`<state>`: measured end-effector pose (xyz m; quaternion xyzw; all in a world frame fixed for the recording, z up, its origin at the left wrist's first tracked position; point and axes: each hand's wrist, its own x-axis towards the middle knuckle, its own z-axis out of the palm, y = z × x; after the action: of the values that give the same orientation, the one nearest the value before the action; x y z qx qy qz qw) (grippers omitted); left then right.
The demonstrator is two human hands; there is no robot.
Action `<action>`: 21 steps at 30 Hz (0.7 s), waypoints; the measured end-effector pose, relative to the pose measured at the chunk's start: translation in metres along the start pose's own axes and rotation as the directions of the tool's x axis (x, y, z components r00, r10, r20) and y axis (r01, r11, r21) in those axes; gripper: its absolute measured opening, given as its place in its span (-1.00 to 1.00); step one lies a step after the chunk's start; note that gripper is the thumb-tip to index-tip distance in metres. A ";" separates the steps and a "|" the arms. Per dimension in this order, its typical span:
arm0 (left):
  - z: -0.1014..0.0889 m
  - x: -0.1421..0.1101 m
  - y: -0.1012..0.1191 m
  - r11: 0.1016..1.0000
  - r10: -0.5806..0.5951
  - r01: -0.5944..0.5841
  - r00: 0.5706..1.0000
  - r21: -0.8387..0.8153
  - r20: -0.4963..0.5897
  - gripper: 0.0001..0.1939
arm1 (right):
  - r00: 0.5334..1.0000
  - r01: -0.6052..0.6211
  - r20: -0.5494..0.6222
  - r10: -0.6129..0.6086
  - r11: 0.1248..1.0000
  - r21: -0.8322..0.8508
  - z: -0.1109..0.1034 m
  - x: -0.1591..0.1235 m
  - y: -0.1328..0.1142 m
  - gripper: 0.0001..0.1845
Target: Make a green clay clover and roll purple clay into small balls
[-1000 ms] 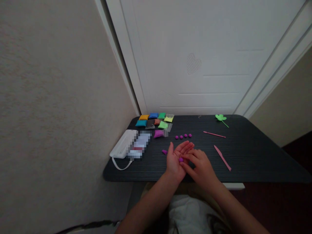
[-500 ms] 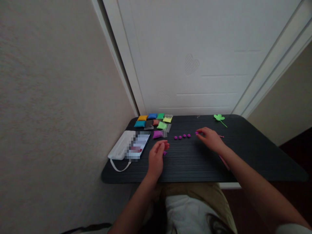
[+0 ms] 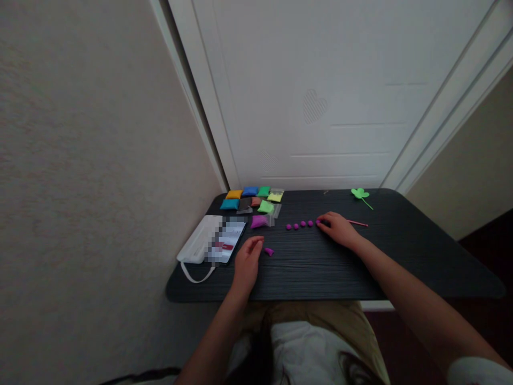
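My right hand [image 3: 337, 229] rests low over the black table, fingertips pinched on a small purple clay ball [image 3: 318, 222]. That ball sits at the right end of a row of several similar purple balls [image 3: 303, 224]. Beside my left hand [image 3: 247, 262] lies a small torn piece of purple clay [image 3: 269, 251], apart from the fingers. The left fingers are curled in toward the thumb, and I see nothing in them. Behind the left hand is a packet of purple clay [image 3: 259, 221] with a clear plastic end.
Several colourful clay packets, among them a blue one [image 3: 250, 191], lie at the back left of the table [image 3: 304, 278]. A phone [image 3: 232, 235] and white case [image 3: 200, 240] with a strap lie left. A pink stick [image 3: 358, 223] and green clover shape [image 3: 360, 193] are right.
My right hand has moved left and down, bringing the purple ball to the row's end. My left hand has drawn left and back, uncovering the torn purple piece.
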<state>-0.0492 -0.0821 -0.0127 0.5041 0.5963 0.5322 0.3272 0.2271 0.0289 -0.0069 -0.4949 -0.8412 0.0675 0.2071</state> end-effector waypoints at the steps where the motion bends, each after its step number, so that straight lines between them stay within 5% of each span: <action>1: 0.000 0.000 0.000 1.000 -0.002 0.002 1.000 0.001 0.002 -0.70 | 1.000 0.004 -0.004 -0.004 1.000 0.002 0.001 0.000 0.000 -0.69; 12: -0.005 0.002 -0.007 0.997 0.021 -0.024 0.999 0.075 0.034 -0.70 | 0.999 0.038 -0.016 -0.037 0.999 0.028 0.003 -0.001 0.006 -0.68; 17: -0.011 -0.002 -0.005 0.866 0.219 -0.318 0.935 0.387 0.279 -0.66 | 0.999 0.037 -0.013 -0.037 0.998 0.044 0.005 -0.001 0.008 -0.67; 21: -0.012 -0.001 -0.006 0.785 0.257 -0.437 0.875 0.439 0.411 -0.67 | 0.999 0.033 -0.013 -0.032 0.998 0.057 0.004 -0.001 0.008 -0.65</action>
<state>-0.0610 -0.0866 -0.0161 0.7571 0.5493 0.3110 0.1687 0.2327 0.0327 -0.0135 -0.4755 -0.8455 0.0853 0.2275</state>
